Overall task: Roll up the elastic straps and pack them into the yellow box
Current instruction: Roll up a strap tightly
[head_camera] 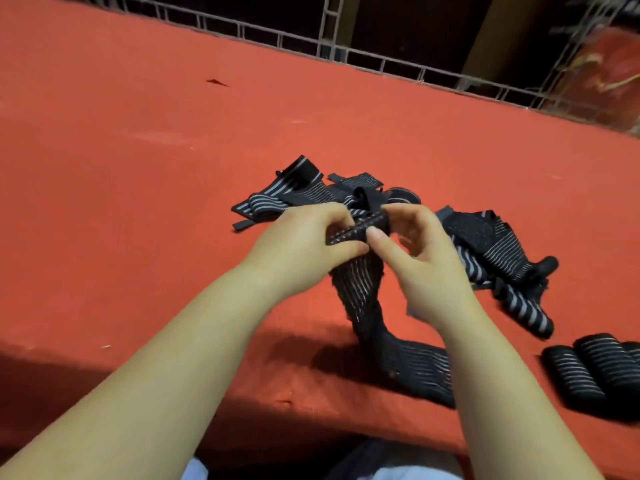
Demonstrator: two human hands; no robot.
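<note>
Nearest, the elastic strap trails limp toward 5 o'clock across the tabletop. Left hand and right hand pinch its started roll: light, soft, stretchy (best gripped at the edges). Loose straps lie at 12 o'clock.

red table open to the left; loose straps ahead; rolled straps crowd the right
</note>
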